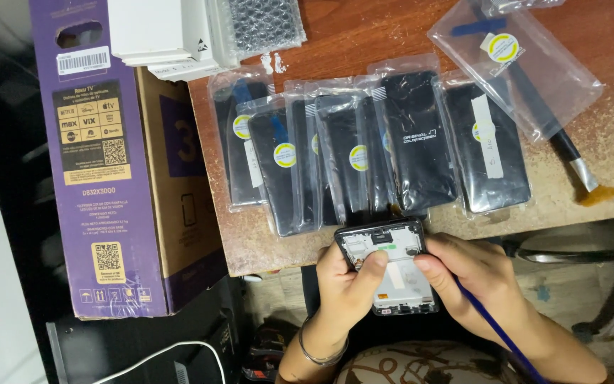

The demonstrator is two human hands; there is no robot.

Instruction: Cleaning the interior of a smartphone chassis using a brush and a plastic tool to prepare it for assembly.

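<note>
Nearest the camera, the left hand [346, 288] cups an opened phone frame [390, 267] from below and the side, thumb pressed across its upper part, fingers closed around its edge. The right hand [474, 281] steadies the frame's right edge with its fingertips while gripping a thin blue tool [495, 331] whose shaft runs back toward the wrist; its tip is hidden behind the fingers. The frame sits just off the near edge of the worn wooden table [364, 32], over the person's lap, inner side up, with bare metal and small parts showing. As a judgement, the work on this unit looks midway: the housing is open and nothing is fitted over it yet.

Beyond the hands, a row of replacement phone screens in clear bags [364, 153] lies overlapping on the table, all seemingly sealed and untouched. To the right rests a small brush [577, 167] with a stained tip, partly under an empty clear bag [516, 64]. At the far edge lie bubble wrap [261, 25] and white boxes [161, 32]; a tall purple carton [101, 163] stands at the left.
</note>
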